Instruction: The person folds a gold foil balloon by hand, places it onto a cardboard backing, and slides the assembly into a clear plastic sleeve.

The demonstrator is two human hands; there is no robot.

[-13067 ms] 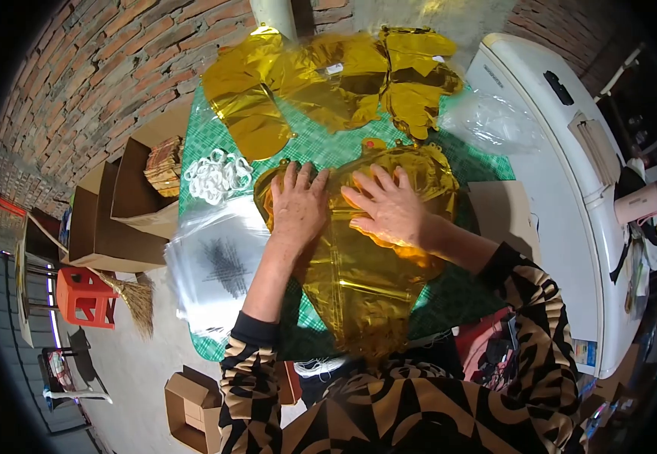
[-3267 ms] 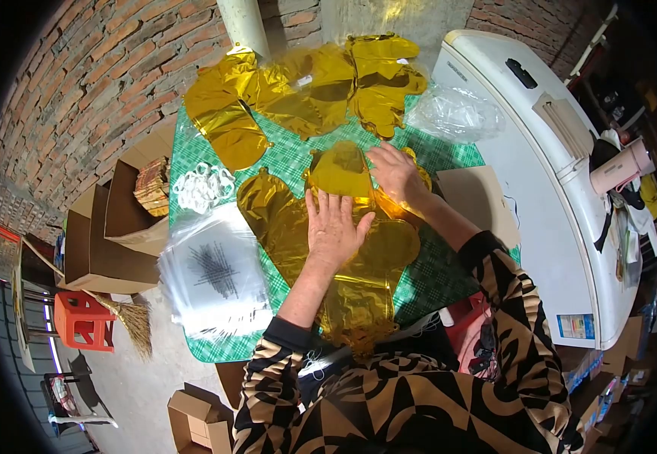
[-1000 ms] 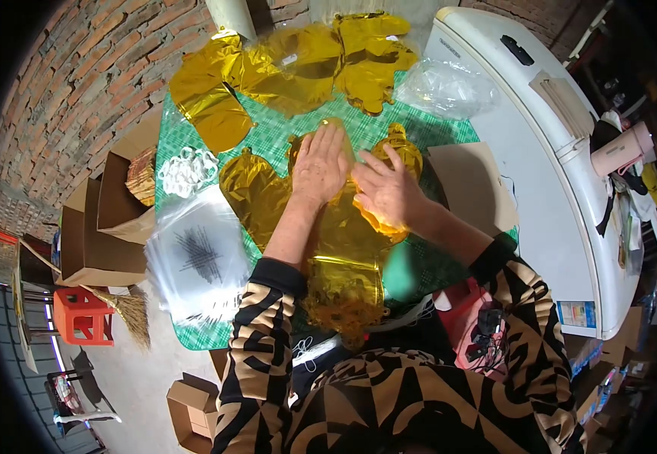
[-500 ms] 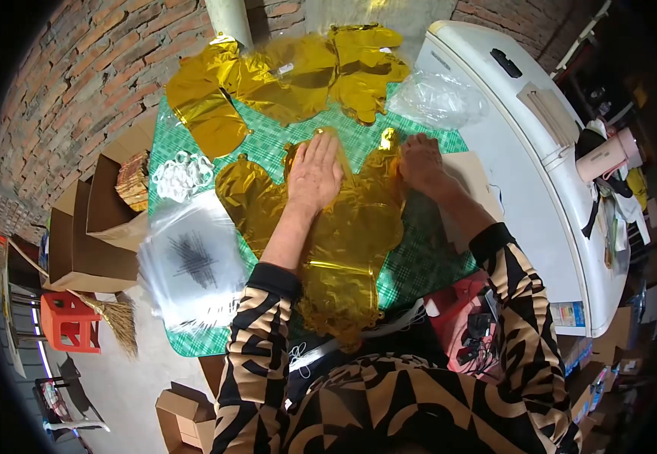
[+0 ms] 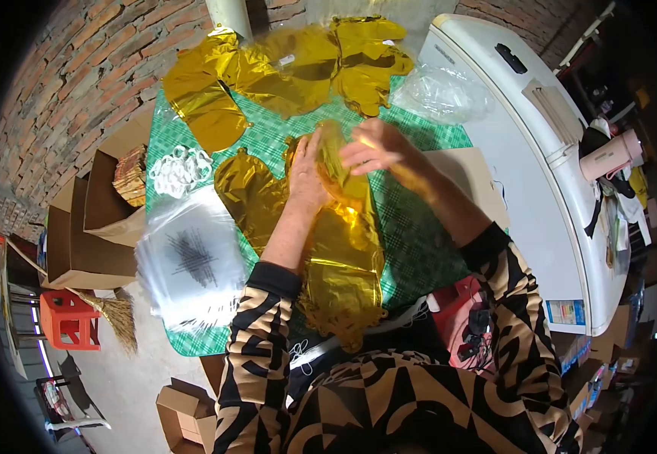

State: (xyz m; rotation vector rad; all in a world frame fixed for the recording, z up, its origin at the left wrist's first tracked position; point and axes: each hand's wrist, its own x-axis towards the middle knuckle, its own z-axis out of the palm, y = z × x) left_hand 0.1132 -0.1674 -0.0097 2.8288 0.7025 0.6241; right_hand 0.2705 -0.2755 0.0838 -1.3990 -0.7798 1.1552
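A gold foil sheet [image 5: 343,265] lies on the green checked table cover [image 5: 419,257] in front of me, its right part folded inward. Flat on its upper middle rests my left hand [image 5: 308,178], fingers extended. My right hand [image 5: 377,147] is raised at the foil's upper right edge, slightly blurred, with fingers apart. More gold foil pieces [image 5: 283,72] are spread along the table's far side. Stacked clear plastic bags [image 5: 192,257] lie at the left, below a bundle of white rings or ties [image 5: 181,171].
Crumpled clear plastic [image 5: 445,94] sits at the back right beside a white refrigerator [image 5: 517,174] lying along the table. A cardboard sheet [image 5: 464,178] is at the right edge. Open cardboard boxes [image 5: 90,257], a red stool [image 5: 69,319] and a broom [image 5: 116,318] stand left.
My right hand has moved left and the foil's right part has folded inward over the middle. My left hand has shifted slightly left, still on the foil.
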